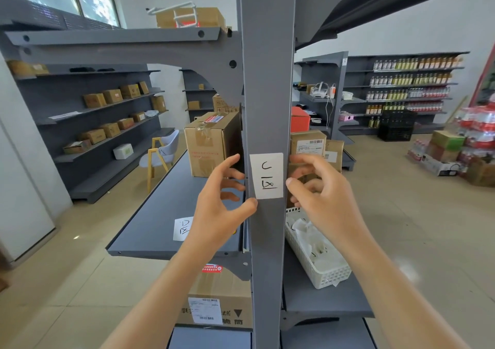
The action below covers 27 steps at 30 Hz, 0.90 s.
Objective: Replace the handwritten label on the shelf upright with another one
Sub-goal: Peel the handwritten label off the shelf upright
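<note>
In the head view, two bare forearms reach up from the bottom edge toward the grey shelf upright [267, 107], which stands in the middle. The left hand [222, 201] is on the left side of the upright; its fingers are spread and loosely curled, holding nothing, and the thumb tip touches the upright just beside the lower left corner of the handwritten label [267, 176]. The right hand [318, 190] is on the right side of the upright, with fingers bent and relaxed close to the label's right edge; it grasps nothing that I can see.

The label is a white paper with black writing, stuck flat on the front face of the upright, between the two hands. A second label [182, 228] lies on the grey shelf board [160, 214] to the left of the upright, partly hidden behind the left wrist. To the right of the upright, a white plastic basket [324, 271] with crumpled papers rests on the lower board. A cardboard box [211, 145] stands on the left board, behind the left hand.
</note>
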Each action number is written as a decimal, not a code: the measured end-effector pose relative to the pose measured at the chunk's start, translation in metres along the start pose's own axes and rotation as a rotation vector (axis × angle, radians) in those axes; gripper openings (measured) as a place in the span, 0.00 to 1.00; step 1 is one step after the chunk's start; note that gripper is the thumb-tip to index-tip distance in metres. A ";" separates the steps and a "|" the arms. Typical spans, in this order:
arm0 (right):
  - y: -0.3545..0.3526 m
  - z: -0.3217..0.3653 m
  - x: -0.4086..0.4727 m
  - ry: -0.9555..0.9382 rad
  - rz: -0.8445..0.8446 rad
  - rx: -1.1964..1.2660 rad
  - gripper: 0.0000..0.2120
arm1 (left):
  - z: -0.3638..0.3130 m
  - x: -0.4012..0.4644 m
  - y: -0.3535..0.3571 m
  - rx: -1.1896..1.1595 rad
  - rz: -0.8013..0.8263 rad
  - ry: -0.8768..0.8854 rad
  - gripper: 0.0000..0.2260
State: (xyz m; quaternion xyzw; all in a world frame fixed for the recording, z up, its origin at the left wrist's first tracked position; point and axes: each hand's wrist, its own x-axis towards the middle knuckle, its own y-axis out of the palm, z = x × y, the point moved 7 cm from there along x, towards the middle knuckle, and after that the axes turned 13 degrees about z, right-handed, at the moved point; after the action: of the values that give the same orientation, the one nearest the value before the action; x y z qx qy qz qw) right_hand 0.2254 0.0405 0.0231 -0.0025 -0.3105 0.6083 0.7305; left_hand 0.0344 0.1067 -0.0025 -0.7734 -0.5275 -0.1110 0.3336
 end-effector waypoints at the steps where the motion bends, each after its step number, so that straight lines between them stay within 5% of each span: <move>1: 0.000 0.000 0.000 0.001 0.001 0.001 0.15 | 0.001 0.000 0.001 -0.010 -0.009 -0.005 0.33; 13: -0.002 0.001 0.001 0.004 -0.003 -0.025 0.14 | -0.004 -0.005 -0.001 0.054 -0.092 0.126 0.31; 20: -0.002 0.004 0.002 0.003 -0.010 -0.049 0.14 | -0.047 -0.014 -0.007 0.800 -0.078 0.570 0.10; 27: -0.004 0.012 0.001 -0.017 -0.013 -0.086 0.14 | -0.061 -0.014 -0.001 1.123 0.061 0.724 0.05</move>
State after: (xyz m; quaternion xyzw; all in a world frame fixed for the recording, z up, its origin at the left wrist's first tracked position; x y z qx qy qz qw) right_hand 0.2236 0.0364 0.0346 -0.0267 -0.3426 0.5895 0.7310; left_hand 0.0386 0.0578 0.0361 -0.4107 -0.3381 -0.0625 0.8445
